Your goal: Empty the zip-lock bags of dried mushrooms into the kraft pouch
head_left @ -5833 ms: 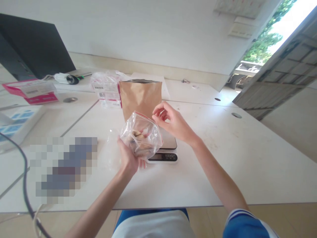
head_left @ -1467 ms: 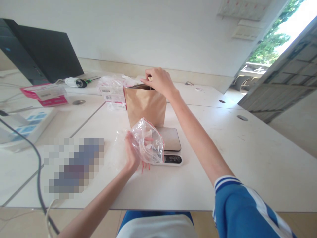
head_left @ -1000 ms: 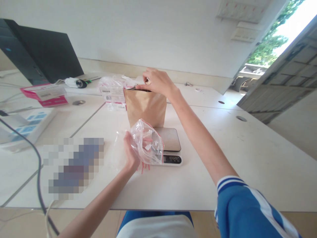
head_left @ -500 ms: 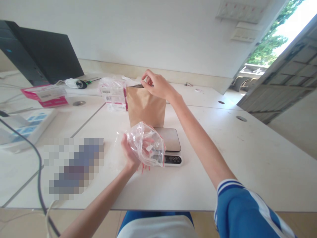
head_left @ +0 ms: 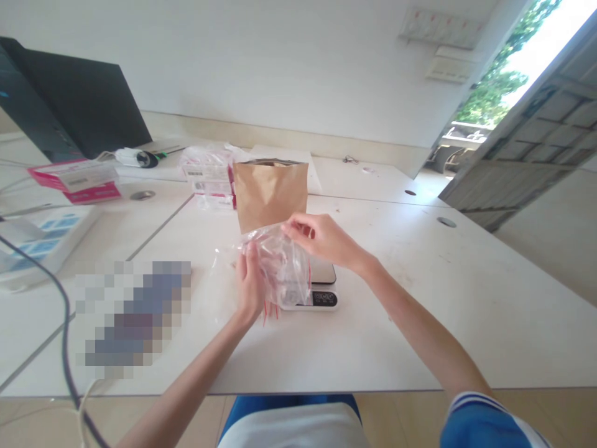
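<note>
A clear zip bag (head_left: 284, 267) with a red seal line is held over the left part of a small digital scale (head_left: 323, 299). My left hand (head_left: 250, 283) grips the bag from its left side. With thumb and fingers pinched, my right hand (head_left: 321, 236) holds the bag's upper edge. What lies inside the bag is hard to make out through the plastic. Just behind stands a brown paper pouch (head_left: 270, 193), upright with its top open. More clear bags with red strips (head_left: 270, 313) lie under my left hand on the table.
Pink and white boxes (head_left: 209, 183) are stacked left of the pouch, and more pink boxes (head_left: 74, 180) sit farther left. A black computer case (head_left: 88, 99) stands at the back left. A dark cable (head_left: 65, 336) crosses the left side, near a white tray (head_left: 84, 230).
My right hand has come down from the pouch's opening to the clear bag and pinched its edge. The left hand still holds the bag, which is now pulled flatter.
</note>
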Tool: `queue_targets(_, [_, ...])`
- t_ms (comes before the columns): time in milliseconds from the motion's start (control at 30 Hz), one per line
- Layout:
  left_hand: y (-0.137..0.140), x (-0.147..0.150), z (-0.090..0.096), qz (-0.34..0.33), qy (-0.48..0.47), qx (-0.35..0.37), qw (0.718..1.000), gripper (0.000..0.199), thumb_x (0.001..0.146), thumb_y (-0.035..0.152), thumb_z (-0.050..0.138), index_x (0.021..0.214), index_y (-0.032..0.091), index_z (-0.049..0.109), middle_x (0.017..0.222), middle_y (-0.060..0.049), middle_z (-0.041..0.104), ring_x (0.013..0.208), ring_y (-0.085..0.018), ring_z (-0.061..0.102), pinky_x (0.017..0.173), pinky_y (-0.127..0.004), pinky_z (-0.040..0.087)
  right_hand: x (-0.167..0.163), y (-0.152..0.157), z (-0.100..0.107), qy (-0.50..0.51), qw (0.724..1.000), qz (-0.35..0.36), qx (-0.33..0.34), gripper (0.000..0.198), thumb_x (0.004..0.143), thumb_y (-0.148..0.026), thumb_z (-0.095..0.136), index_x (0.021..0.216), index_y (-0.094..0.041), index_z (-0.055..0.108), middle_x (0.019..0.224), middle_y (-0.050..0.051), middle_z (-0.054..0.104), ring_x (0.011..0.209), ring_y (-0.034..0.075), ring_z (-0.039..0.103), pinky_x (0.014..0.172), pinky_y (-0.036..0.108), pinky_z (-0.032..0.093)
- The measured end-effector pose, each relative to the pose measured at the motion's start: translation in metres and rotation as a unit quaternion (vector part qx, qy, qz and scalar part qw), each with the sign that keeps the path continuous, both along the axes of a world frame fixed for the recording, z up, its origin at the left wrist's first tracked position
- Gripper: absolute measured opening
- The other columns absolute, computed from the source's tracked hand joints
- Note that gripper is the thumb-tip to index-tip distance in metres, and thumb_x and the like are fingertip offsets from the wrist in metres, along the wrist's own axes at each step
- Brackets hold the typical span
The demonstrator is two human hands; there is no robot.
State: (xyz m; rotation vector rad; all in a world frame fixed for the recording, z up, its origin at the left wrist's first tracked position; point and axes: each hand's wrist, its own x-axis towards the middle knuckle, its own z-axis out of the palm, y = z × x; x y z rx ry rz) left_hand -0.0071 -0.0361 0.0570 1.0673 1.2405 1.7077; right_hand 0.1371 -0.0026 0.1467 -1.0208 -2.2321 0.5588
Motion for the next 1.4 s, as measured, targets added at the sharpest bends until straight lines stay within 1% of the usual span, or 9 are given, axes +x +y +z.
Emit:
queue_targets(100, [-0.003,-0.007,0.016,-0.049,0.059,-0.006,0.997,0.036,0.084,0.055,0.051,0.088,0.019,0.057,0.055,0.004,0.062,0.027,-0.005,0.034,0.027,-0.016,0.026,0.008,0.001,-0.016,0.107,0.993,-0.048,-0.020,0.042,0.089,-0.053,0.047,0.076,-0.017,0.064,0.059,-0.002,0.056,0.050,0.009,0.050,0.055,0.025,0.038])
queue_targets(233, [-0.009,-0.018,0.040,-0.047,0.135,-0.009,0.990,0.039,0.082,0.056,0.054,0.085,0.018,0.060,0.053,0.002,0.063,0.025,-0.005,0.035,0.026,-0.015,0.026,0.006,-0.006,-0.036,0.205,0.972,-0.072,-0.089,0.046,0.088,-0.061,0.042,0.088,-0.018,0.059,0.061,-0.003,0.052,0.052,0.010,0.048,0.052,0.023,0.039])
queue_targets(433, [-0.013,-0.026,0.039,-0.002,0.101,-0.002,0.995,0.036,0.085,0.055,0.048,0.091,0.020,0.056,0.062,0.002,0.066,0.027,-0.004,0.037,0.028,-0.015,0.031,-0.007,-0.033,-0.060,0.182,0.901,0.085,-0.383,0.064,0.074,-0.058,0.064,0.121,-0.026,0.036,0.091,0.001,0.063,0.070,0.013,0.062,0.055,0.024,0.048])
queue_targets(633, [-0.011,-0.046,0.038,0.047,0.195,-0.034,0.979,0.033,0.086,0.053,0.046,0.086,0.021,0.053,0.056,0.005,0.058,0.025,-0.007,0.038,0.024,-0.018,0.030,-0.012,-0.042,-0.077,0.183,0.867,0.153,-0.437,0.047,0.076,-0.055,0.065,0.099,-0.021,0.042,0.068,-0.005,0.060,0.047,0.009,0.056,0.049,0.024,0.045])
queue_targets(767, [-0.008,-0.062,0.036,0.034,0.334,-0.094,0.937,0.037,0.089,0.054,0.038,0.094,0.022,0.054,0.063,0.001,0.064,0.027,-0.010,0.043,0.031,-0.023,0.037,0.000,-0.040,-0.076,0.110,0.916,0.152,-0.355,0.039,0.086,-0.051,0.054,0.108,-0.022,0.043,0.078,0.000,0.063,0.067,0.013,0.061,0.061,0.027,0.047])
queue_targets(900, [-0.001,-0.072,0.016,0.124,0.524,-0.128,0.833,0.049,0.088,0.051,0.042,0.118,0.013,0.049,0.098,-0.017,0.066,0.079,-0.031,0.067,0.062,-0.039,0.051,0.013,-0.023,-0.072,-0.003,0.997,0.013,-0.080,0.020,0.094,-0.034,0.042,0.103,-0.021,0.054,0.104,0.008,0.063,0.101,0.020,0.058,0.090,0.038,0.044])
queue_targets(1067, [0.001,-0.073,-0.002,0.184,0.628,0.011,0.756,0.052,0.089,0.036,0.046,0.134,0.012,0.040,0.133,-0.026,0.043,0.113,-0.039,0.051,0.084,-0.053,0.046,0.001,0.004,-0.078,-0.154,0.984,0.056,0.070,0.022,0.091,-0.027,0.048,0.108,-0.018,0.059,0.119,0.009,0.062,0.118,0.024,0.050,0.104,0.042,0.036])
queue_targets(1233, [0.002,-0.075,-0.013,0.001,0.720,0.106,0.686,0.038,0.094,0.034,0.037,0.127,0.026,0.053,0.144,-0.011,0.043,0.133,-0.031,0.038,0.101,-0.048,0.038,-0.012,0.016,-0.092,-0.253,0.958,0.089,0.103,0.042,0.084,-0.042,0.059,0.114,-0.013,0.059,0.124,0.015,0.061,0.130,0.030,0.041,0.112,0.048,0.026])
queue_targets(1400, [0.004,-0.080,-0.047,-0.109,0.761,0.098,0.632,0.038,0.093,0.029,0.038,0.123,0.018,0.060,0.142,-0.017,0.046,0.135,-0.036,0.035,0.104,-0.051,0.036,0.000,0.016,-0.098,-0.271,0.954,0.078,0.099,0.045,0.084,-0.042,0.059,0.118,-0.013,0.059,0.124,0.015,0.061,0.129,0.026,0.045,0.115,0.048,0.021])
